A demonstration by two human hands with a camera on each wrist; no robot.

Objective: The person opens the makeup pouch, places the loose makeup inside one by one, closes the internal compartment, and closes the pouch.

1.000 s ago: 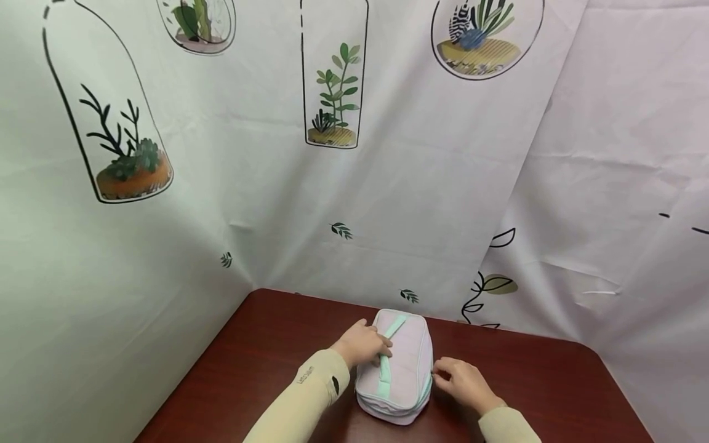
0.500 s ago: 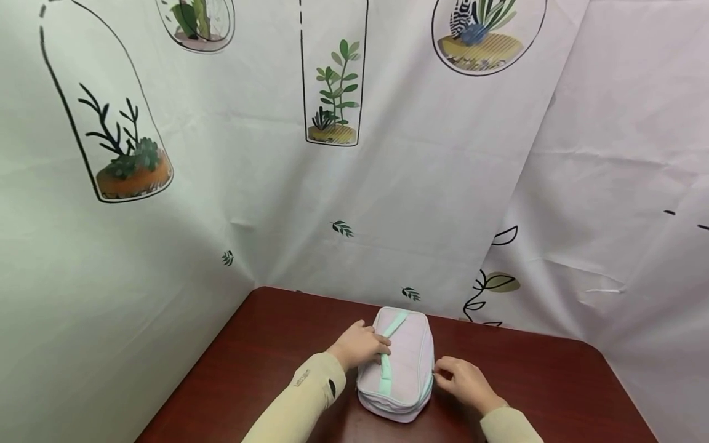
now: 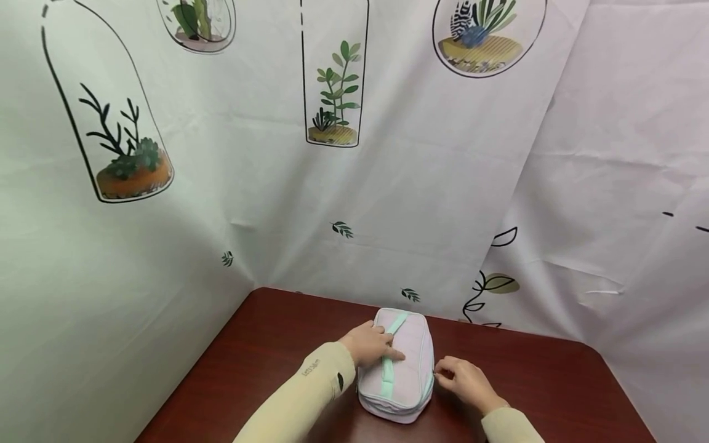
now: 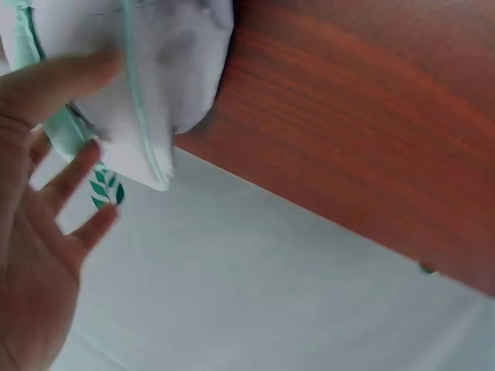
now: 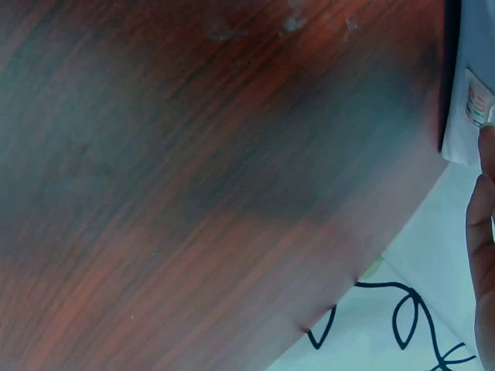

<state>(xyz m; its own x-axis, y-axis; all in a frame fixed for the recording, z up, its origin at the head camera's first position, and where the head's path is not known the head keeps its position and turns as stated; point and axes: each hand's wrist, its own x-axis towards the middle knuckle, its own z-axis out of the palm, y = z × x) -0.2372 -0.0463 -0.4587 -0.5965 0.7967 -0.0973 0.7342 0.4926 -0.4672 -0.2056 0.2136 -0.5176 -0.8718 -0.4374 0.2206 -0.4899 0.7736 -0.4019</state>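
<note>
A pale lilac zippered pouch with mint trim lies on the table, its mint strap running along the top. My left hand rests over the strap on the pouch's left side, fingers loosely extended and one pointing across the top panel. In the left wrist view, that hand's fingers are spread above the fabric. My right hand is at the pouch's right side, thumb and forefinger pinching a small zipper pull at its edge. The pull itself is mostly hidden. A small white label shows on the pouch's side beside the right fingers.
The dark red-brown wooden table has rounded back corners. White cloth printed with plants in glass jars hangs behind it and along the left. The pouch lies close to the table's back edge.
My left hand has shifted slightly right over the strap, and its forefinger now reaches onto the top panel. The right hand and the pouch stay nearly where they were.
</note>
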